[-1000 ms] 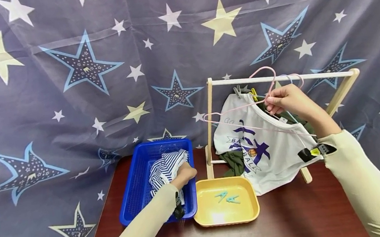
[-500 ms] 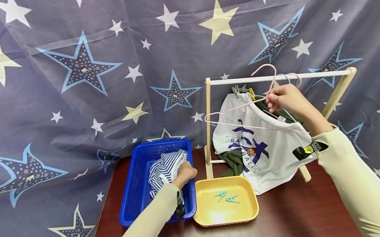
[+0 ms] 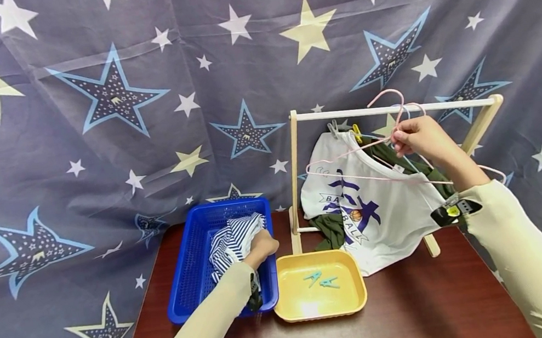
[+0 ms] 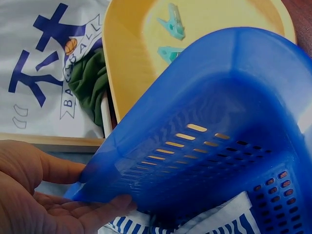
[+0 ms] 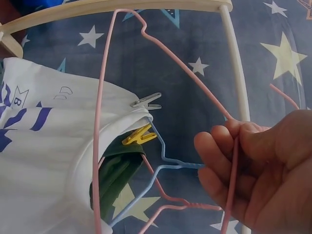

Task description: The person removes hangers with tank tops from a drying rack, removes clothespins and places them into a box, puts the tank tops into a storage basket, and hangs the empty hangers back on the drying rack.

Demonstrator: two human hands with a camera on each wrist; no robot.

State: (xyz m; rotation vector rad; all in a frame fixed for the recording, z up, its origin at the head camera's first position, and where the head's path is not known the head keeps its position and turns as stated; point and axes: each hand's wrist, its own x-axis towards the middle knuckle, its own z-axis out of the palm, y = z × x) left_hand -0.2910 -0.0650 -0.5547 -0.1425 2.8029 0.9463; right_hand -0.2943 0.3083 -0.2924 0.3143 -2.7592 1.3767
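My right hand [image 3: 424, 139] pinches a pink wire hanger [image 3: 351, 176] just below its hook. The hanger is bare and held in front of the rack, its hook near the rail. Behind it hangs a white top [image 3: 385, 217] with purple print, on a blue hanger [image 5: 163, 151], with a grey clothespin [image 5: 147, 101] at its shoulder. A dark green garment [image 5: 117, 170] with a yellow clothespin [image 5: 140, 135] hangs behind that. My left hand [image 3: 262, 247] grips the rim of the blue basket [image 4: 234, 58], thumb and fingers on either side. A blue-and-white striped garment [image 3: 231, 242] lies inside.
A wooden rack with a white rail [image 3: 334, 114] stands at the back right of the brown table [image 3: 414, 308]. Beside the basket sits a yellow tray [image 3: 285, 299] holding two teal clothespins [image 3: 329, 282]. A star-print curtain [image 3: 232, 178] hangs behind.
My right hand has shifted a little to the right along the rail with the pink hanger. The left hand stays at the basket. The head view has turned slightly right.
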